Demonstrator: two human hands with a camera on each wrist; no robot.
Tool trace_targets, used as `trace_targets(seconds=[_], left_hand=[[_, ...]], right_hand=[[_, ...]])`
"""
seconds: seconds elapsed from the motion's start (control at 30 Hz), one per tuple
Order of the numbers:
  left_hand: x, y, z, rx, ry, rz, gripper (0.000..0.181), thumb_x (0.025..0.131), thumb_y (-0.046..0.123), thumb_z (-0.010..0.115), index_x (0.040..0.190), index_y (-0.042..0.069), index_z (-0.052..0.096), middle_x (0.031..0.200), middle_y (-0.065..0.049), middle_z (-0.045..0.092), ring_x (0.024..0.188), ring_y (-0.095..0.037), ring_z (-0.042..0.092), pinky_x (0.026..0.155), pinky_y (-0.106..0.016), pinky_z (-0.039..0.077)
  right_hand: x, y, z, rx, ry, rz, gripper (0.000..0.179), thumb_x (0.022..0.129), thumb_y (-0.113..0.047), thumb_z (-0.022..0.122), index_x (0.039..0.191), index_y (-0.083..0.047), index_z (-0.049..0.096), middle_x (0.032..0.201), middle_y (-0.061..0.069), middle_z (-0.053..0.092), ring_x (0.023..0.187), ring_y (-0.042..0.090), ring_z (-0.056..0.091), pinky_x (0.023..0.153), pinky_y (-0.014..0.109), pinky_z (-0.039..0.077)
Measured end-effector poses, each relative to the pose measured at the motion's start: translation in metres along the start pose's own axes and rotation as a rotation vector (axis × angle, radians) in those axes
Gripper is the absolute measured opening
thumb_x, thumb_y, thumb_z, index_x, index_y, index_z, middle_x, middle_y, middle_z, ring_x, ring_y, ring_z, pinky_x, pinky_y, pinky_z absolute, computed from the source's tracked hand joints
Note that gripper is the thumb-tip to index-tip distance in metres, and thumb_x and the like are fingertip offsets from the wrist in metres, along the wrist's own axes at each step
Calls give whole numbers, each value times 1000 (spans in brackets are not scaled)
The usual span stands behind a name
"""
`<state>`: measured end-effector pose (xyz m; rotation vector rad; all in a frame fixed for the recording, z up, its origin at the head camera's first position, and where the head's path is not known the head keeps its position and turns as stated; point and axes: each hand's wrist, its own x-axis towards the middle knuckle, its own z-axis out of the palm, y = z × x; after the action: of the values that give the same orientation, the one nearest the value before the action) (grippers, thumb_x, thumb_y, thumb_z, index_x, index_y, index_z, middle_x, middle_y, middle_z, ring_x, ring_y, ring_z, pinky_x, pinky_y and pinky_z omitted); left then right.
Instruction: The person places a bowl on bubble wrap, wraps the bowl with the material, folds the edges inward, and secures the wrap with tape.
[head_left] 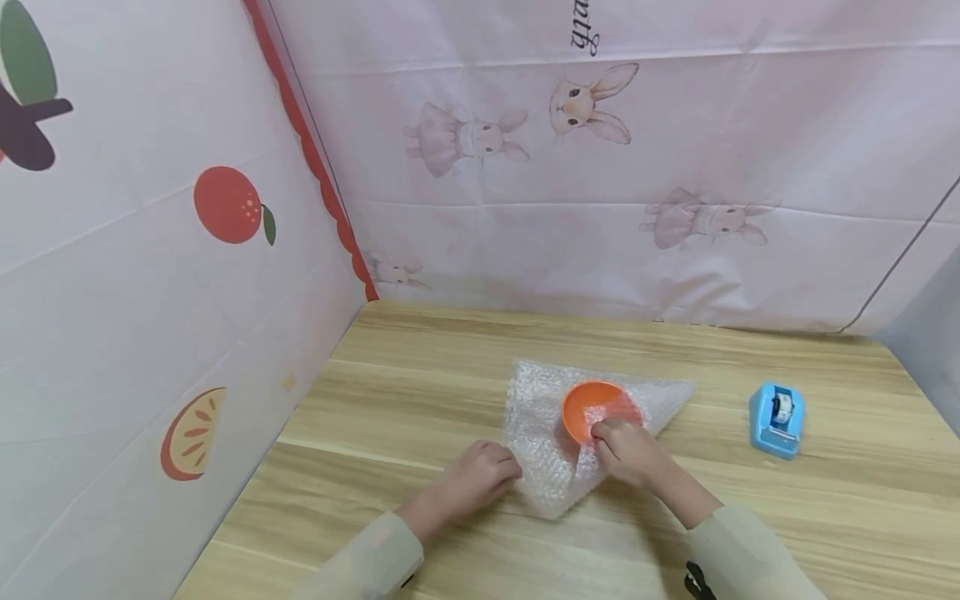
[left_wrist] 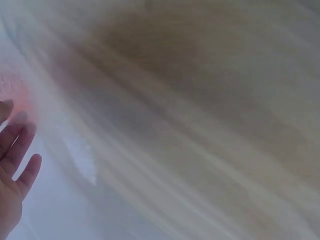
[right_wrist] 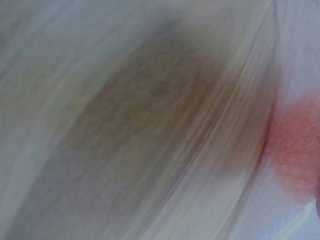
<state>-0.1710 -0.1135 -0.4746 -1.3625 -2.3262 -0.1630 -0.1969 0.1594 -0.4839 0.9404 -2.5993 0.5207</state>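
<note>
An orange bowl sits on a sheet of bubble wrap on the wooden table. A corner of the wrap is folded over the bowl's right and near side, covering part of it. My right hand pinches this folded corner over the bowl's opening. At the wrap's left edge, the fingertips of my left hand touch the sheet. In the left wrist view, that hand's fingers are loosely spread. Through the wrap, the bowl shows reddish in the right wrist view.
A blue tape dispenser with a roll in it stands on the table to the right. Behind the table hangs a pink cloth with rabbit prints. A white cloth with fruit prints borders the left side.
</note>
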Motion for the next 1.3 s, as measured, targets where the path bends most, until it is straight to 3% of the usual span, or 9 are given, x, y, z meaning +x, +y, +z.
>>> trace_targets(seconds=[0.27, 0.47, 0.9, 1.3], left_hand=[[15, 2, -9, -116, 31, -53, 5, 85, 16, 63, 87, 15, 68, 85, 5, 68, 84, -9, 62, 81, -23, 48], [23, 0, -12, -188, 115, -114, 5, 84, 11, 64, 88, 12, 67, 86, 3, 69, 84, -10, 64, 79, -24, 50], [43, -3, -17, -227, 207, -198, 6, 85, 9, 64, 90, 12, 67, 87, 2, 70, 84, -10, 65, 74, -24, 50], [77, -7, -12, -151, 264, -256, 4, 86, 15, 64, 89, 15, 66, 90, 4, 65, 86, -11, 60, 76, -24, 48]], right_hand=[[0, 0, -1, 2, -20, 1, 13, 79, -2, 52, 70, -10, 56, 63, -6, 49, 59, 7, 44, 55, 24, 41], [0, 1, 1, -1, -31, 1, 15, 80, -3, 51, 68, -12, 54, 61, -8, 45, 58, 6, 41, 54, 22, 38], [-1, 2, 4, -30, -18, -19, 16, 79, -4, 52, 65, -13, 51, 60, -7, 45, 57, 7, 42, 54, 24, 39], [0, 2, 3, -15, -45, -13, 17, 80, -4, 52, 65, -13, 49, 59, -8, 41, 57, 6, 39, 54, 23, 36]])
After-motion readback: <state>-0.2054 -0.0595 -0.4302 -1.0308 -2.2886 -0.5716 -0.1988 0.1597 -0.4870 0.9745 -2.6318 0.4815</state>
